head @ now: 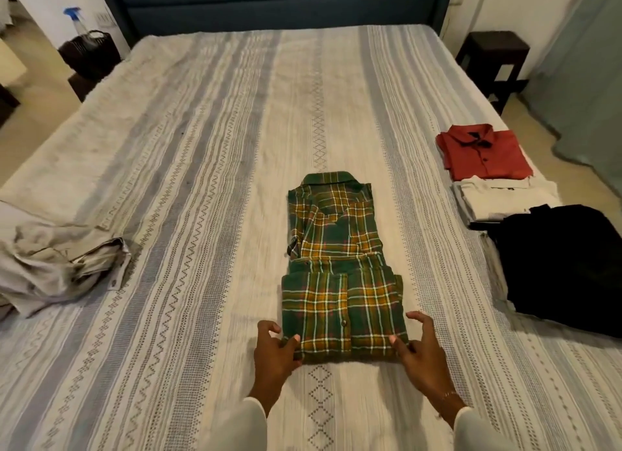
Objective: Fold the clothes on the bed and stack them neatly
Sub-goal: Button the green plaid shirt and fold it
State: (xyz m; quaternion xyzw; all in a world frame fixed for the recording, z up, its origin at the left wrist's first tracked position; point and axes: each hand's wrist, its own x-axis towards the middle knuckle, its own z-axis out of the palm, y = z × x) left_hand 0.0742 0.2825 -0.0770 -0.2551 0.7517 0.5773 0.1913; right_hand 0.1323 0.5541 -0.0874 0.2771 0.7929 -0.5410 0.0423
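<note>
Head cam: left hand (274, 351) and right hand (422, 351) each pinch a near corner of the plaid shirt (340, 275). Folded red shirt (484, 154) lies far right.

head view (the only one) looks forward and down — bed (208, 168) close below.

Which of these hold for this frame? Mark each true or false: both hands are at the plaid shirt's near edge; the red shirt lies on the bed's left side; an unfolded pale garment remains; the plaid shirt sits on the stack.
1. Left hand and right hand are at the plaid shirt's near edge: true.
2. Red shirt lies left: false, it is on the right.
3. Crumpled pale garment remains unfolded: true.
4. Plaid shirt is stacked: false, it lies alone mid-bed.
</note>
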